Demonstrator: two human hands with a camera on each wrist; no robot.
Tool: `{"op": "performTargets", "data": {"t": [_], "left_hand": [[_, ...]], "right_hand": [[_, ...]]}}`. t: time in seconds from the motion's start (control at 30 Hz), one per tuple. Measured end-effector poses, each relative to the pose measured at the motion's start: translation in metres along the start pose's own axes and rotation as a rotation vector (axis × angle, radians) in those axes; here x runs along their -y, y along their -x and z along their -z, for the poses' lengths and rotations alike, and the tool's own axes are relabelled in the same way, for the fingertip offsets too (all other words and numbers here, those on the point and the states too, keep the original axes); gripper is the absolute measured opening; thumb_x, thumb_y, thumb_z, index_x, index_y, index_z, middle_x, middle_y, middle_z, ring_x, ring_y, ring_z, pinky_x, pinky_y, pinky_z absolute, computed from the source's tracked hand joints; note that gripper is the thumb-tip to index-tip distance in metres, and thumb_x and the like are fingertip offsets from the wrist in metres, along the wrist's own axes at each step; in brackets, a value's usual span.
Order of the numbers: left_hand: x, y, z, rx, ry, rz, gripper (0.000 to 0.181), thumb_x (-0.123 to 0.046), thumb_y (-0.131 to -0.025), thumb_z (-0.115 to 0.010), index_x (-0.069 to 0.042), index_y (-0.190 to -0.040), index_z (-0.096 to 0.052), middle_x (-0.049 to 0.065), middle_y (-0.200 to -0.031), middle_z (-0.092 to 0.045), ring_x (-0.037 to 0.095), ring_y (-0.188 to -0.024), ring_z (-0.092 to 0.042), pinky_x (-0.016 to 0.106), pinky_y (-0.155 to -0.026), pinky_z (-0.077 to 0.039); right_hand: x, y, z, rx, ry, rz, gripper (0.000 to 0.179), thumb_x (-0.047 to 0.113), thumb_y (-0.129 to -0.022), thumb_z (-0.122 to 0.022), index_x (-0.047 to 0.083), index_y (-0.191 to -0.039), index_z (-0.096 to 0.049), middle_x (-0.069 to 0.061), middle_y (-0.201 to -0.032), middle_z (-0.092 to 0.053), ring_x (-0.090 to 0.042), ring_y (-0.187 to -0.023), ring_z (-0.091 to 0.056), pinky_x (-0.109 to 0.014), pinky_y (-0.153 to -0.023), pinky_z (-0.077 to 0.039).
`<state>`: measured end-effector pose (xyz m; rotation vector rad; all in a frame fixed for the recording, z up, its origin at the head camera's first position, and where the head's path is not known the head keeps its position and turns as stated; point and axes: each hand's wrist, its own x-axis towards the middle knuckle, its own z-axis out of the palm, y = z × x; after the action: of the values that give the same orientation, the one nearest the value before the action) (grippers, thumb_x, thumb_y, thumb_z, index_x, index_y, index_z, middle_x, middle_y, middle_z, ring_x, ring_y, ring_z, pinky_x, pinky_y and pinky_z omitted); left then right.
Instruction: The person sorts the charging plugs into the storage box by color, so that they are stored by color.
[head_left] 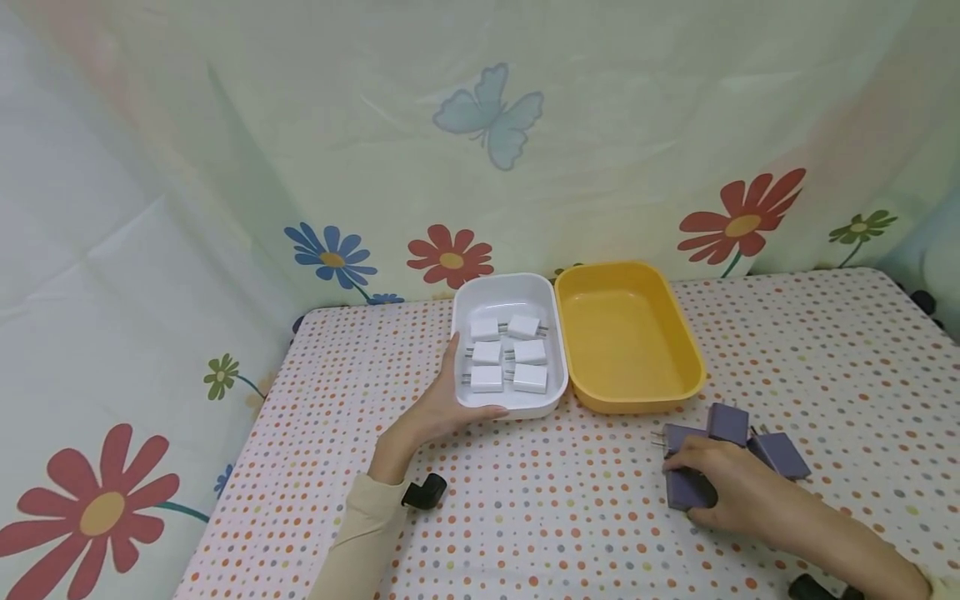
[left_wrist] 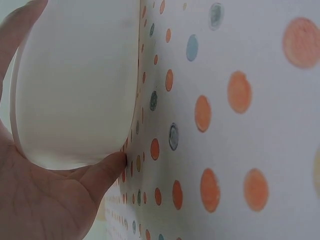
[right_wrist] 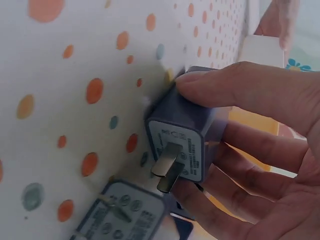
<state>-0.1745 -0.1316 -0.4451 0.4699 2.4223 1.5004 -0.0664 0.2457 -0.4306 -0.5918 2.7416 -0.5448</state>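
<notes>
At the lower right, my right hand (head_left: 738, 492) pinches a purple charger plug (head_left: 684, 490) between thumb and fingers. Its two flat prongs and printed end face show in the right wrist view, where the plug (right_wrist: 182, 110) is close to the spotted cloth. Several more purple plugs (head_left: 782, 456) lie beside that hand, some partly covered by it. My left hand (head_left: 435, 412) grips the near left corner of a white tray (head_left: 506, 290), fingers along the left side and thumb across the front. Several white charger plugs (head_left: 529, 378) lie in that tray in two columns.
A yellow tray (head_left: 622, 333) touches the white one on its right. Both stand towards the back of a table under a dotted cloth (head_left: 555, 517). Behind it hangs a curtain (head_left: 600, 150) printed with flowers and a butterfly.
</notes>
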Motion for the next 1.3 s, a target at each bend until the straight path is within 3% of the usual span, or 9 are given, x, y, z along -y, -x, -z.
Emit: {"op": "performTargets", "data": {"t": [0.13, 0.33, 0.43, 0.53, 0.67, 0.9, 1.03, 1.17, 1.3], "left_hand": [[-0.001, -0.001, 0.001, 0.006, 0.005, -0.005, 0.139, -0.025, -0.079, -0.095, -0.023, -0.167, 0.013, 0.006, -0.171, -0.022, 0.023, -0.152, -0.032, 0.052, -0.121, -0.03], [0.0, -0.003, 0.003, 0.0, 0.018, -0.008, 0.138, -0.024, -0.079, -0.094, -0.021, -0.167, 0.012, 0.007, -0.171, -0.021, 0.025, -0.152, -0.031, 0.054, -0.121, -0.029], [0.0, -0.002, 0.003, -0.002, 0.006, 0.02, 0.138, -0.027, -0.079, -0.094, -0.022, -0.167, 0.013, 0.007, -0.172, -0.02, 0.026, -0.153, -0.03, 0.054, -0.121, -0.029], [0.0, -0.002, 0.003, -0.005, -0.008, 0.046, 0.14, -0.03, -0.079, -0.095, -0.023, -0.167, 0.013, 0.007, -0.172, -0.019, 0.026, -0.153, -0.03, 0.053, -0.121, -0.029], [0.002, -0.002, 0.003, -0.002, 0.001, 0.029, 0.139, -0.029, -0.079, -0.095, -0.023, -0.167, 0.013, 0.007, -0.172, -0.02, 0.026, -0.153, -0.031, 0.054, -0.121, -0.03], [0.003, 0.0, 0.002, -0.002, -0.001, 0.029, 0.139, -0.028, -0.079, -0.095, -0.022, -0.167, 0.012, 0.006, -0.171, -0.022, 0.025, -0.152, -0.033, 0.054, -0.12, -0.031], [0.003, 0.0, 0.001, -0.009, -0.001, 0.044, 0.14, -0.03, -0.078, -0.095, -0.024, -0.167, 0.012, 0.005, -0.171, -0.022, 0.024, -0.152, -0.032, 0.053, -0.12, -0.03], [0.004, -0.001, 0.001, -0.002, 0.007, 0.028, 0.141, -0.028, -0.077, -0.096, -0.024, -0.167, 0.013, 0.004, -0.171, -0.022, 0.023, -0.152, -0.031, 0.052, -0.121, -0.03], [0.005, 0.0, 0.001, -0.004, 0.003, 0.038, 0.141, -0.028, -0.077, -0.096, -0.026, -0.167, 0.013, 0.004, -0.171, -0.022, 0.023, -0.152, -0.031, 0.052, -0.121, -0.029]], "right_hand": [[0.004, -0.002, 0.012, -0.021, -0.04, 0.044, 0.051, 0.013, -0.064, -0.1, 0.006, -0.108, -0.077, -0.008, -0.111, -0.07, -0.033, -0.103, -0.069, -0.051, -0.082, -0.059], [0.017, -0.015, 0.05, -0.081, -0.064, 0.051, 0.053, 0.01, -0.066, -0.1, 0.005, -0.113, -0.076, -0.006, -0.108, -0.07, -0.023, -0.094, -0.067, -0.039, -0.072, -0.059], [0.025, -0.024, 0.068, -0.14, -0.061, 0.075, 0.053, 0.007, -0.067, -0.099, 0.002, -0.114, -0.075, -0.008, -0.108, -0.071, -0.023, -0.091, -0.067, -0.037, -0.071, -0.061], [0.033, -0.036, 0.084, -0.196, -0.056, 0.106, 0.051, 0.006, -0.068, -0.098, -0.001, -0.114, -0.075, -0.012, -0.11, -0.073, -0.026, -0.093, -0.067, -0.042, -0.075, -0.061], [0.038, -0.058, 0.096, -0.238, -0.069, 0.115, 0.05, 0.003, -0.071, -0.096, -0.004, -0.116, -0.075, -0.015, -0.111, -0.073, -0.03, -0.095, -0.066, -0.051, -0.082, -0.06], [0.026, -0.102, 0.081, -0.25, -0.065, 0.144, 0.041, 0.0, -0.075, -0.091, -0.006, -0.112, -0.076, -0.018, -0.109, -0.073, -0.032, -0.096, -0.064, -0.051, -0.083, -0.057], [0.017, -0.122, 0.065, -0.205, -0.087, 0.115, 0.04, -0.004, -0.075, -0.089, -0.007, -0.112, -0.075, -0.017, -0.108, -0.073, -0.032, -0.099, -0.064, -0.054, -0.09, -0.055], [0.013, -0.131, 0.055, -0.133, -0.143, 0.051, 0.043, -0.006, -0.076, -0.087, -0.008, -0.117, -0.073, -0.019, -0.113, -0.071, -0.034, -0.104, -0.063, -0.058, -0.096, -0.052], [0.013, -0.136, 0.05, -0.105, -0.161, 0.047, 0.043, -0.006, -0.078, -0.085, -0.01, -0.119, -0.071, -0.022, -0.115, -0.07, -0.036, -0.106, -0.063, -0.058, -0.097, -0.051]]}}
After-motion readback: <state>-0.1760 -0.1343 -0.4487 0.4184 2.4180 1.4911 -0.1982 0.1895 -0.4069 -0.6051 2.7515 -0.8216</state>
